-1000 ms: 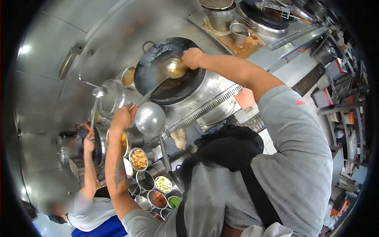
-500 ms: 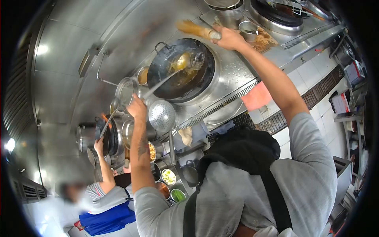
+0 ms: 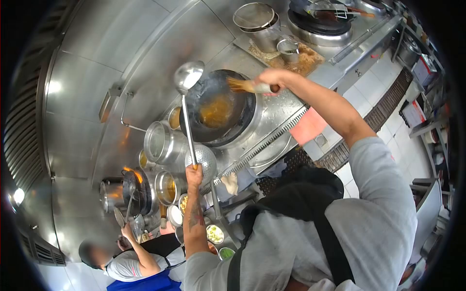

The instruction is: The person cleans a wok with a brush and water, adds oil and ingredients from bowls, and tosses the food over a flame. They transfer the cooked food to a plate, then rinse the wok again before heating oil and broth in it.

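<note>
Ladle (image 3: pixel 187 116): bright bare metal, round bowl on a long thin handle; raised, bowl at upper centre-left of the frame, handle running down across the wok's left edge.
Brush (image 3: pixel 253 87): straw-coloured bristles, pale handle with a dark end; lying nearly level, bristles pointing left over the wok's upper right rim.
Wok (image 3: pixel 241 110): dark, round and wide, near the frame's centre, slightly above the middle.
Amber liquid (image 3: pixel 216 112): shallow pool in the wok's bottom.
</note>
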### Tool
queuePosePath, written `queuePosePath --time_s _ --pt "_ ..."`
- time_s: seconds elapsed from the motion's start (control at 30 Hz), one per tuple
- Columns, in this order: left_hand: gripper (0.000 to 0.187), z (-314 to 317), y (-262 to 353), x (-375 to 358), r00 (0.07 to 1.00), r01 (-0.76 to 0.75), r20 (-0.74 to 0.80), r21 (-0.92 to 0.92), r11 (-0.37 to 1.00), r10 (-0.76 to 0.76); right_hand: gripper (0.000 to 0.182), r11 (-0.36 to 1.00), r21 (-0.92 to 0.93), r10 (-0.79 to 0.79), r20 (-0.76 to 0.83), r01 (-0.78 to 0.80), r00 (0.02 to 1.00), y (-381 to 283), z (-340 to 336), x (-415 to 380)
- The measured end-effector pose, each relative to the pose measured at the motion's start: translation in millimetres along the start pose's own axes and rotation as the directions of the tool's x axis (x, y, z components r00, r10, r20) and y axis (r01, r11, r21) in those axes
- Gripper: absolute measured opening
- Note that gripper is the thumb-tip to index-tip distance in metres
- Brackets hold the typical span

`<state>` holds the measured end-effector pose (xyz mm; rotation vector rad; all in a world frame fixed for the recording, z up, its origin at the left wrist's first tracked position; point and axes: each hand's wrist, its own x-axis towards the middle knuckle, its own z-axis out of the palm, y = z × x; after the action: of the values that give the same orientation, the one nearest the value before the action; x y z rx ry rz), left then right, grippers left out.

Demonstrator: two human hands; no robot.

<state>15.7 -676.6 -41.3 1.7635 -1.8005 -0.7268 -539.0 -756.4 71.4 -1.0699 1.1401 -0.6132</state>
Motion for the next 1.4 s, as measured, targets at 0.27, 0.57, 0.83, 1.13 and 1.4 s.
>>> queuePosePath --time_s 0.27,0.57,0.83,1.13,1.4 --pt "0.032 -27 21 20 0.962 -0.263 -0.053 0.093 0.96 0.268 0.055 0.809 -0.168 -0.588 -0.279 0.564 0.76 -68 15 -115" --pt "0.019 147 189 -120 0.825 0.261 0.548 -0.582 0.77 0.135 0.071 0.883 -0.464 -0.291 -0.664 -0.075 0.689 99 -48 -168" --pt "0.021 433 278 -181 0.834 0.519 0.493 -0.546 0.658 -0.249 0.079 0.998 0.052 0.007 -0.652 0.036 0.758 128 48 -234" --pt "0.038 261 213 -131 0.846 -0.155 0.382 -0.493 0.856 0.373 0.074 0.975 -0.021 -0.186 -0.62 0.22 0.762 93 112 -216" --pt "0.077 109 -20 -119 0.923 0.316 -0.257 0.084 0.945 -0.286 0.066 0.487 -0.782 -0.841 -0.302 0.388 0.448 51 149 -48"
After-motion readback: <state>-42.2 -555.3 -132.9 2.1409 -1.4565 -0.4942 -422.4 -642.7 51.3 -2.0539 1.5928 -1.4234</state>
